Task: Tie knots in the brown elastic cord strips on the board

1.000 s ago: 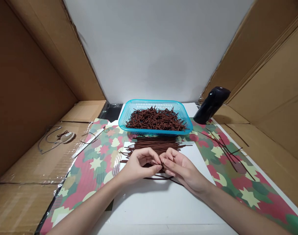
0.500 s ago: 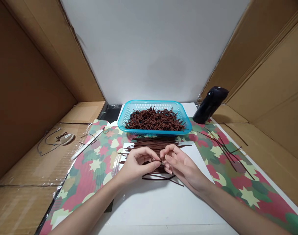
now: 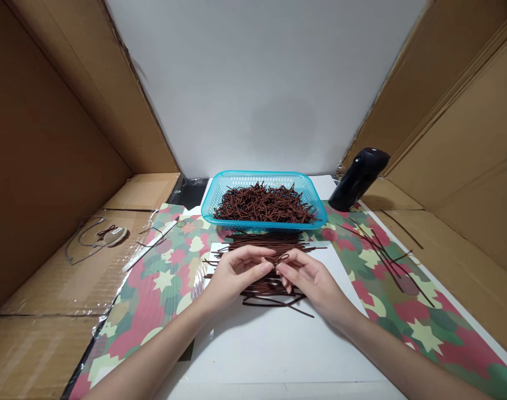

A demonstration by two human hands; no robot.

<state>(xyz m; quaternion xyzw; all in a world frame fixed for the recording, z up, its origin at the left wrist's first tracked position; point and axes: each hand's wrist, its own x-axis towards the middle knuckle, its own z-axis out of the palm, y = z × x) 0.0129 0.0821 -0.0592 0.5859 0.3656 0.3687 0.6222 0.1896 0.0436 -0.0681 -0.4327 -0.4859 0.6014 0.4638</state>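
Note:
A thin dark-brown strand with a small loop (image 3: pixel 283 256) shows at the fingertips of my right hand (image 3: pixel 306 272), whose thumb and fingers are pinched together on it. My left hand (image 3: pixel 245 269) meets it from the left, thumb and forefinger closed at the same spot; the strand's lower part is hidden by the fingers. Both hands hover over a layer of long brown strands (image 3: pixel 264 241) laid mostly crosswise on a white sheet (image 3: pixel 245 344). A few looser strands lie nearest me, below the fingers.
Behind the strands stands a blue plastic basket (image 3: pixel 262 225) heaped with short brown pieces (image 3: pixel 266 204). A black bottle-like object (image 3: pixel 357 180) stands at the back right. Several strands (image 3: pixel 389 258) lie on the patterned sheet at right; a white strip (image 3: pixel 149 245) and a coiled cable (image 3: pixel 80 241) lie left.
A small loop of the brown strand now shows above my right fingertips. The fingers of both hands have shifted slightly, and the left forefinger has straightened. Everything else stays in place.

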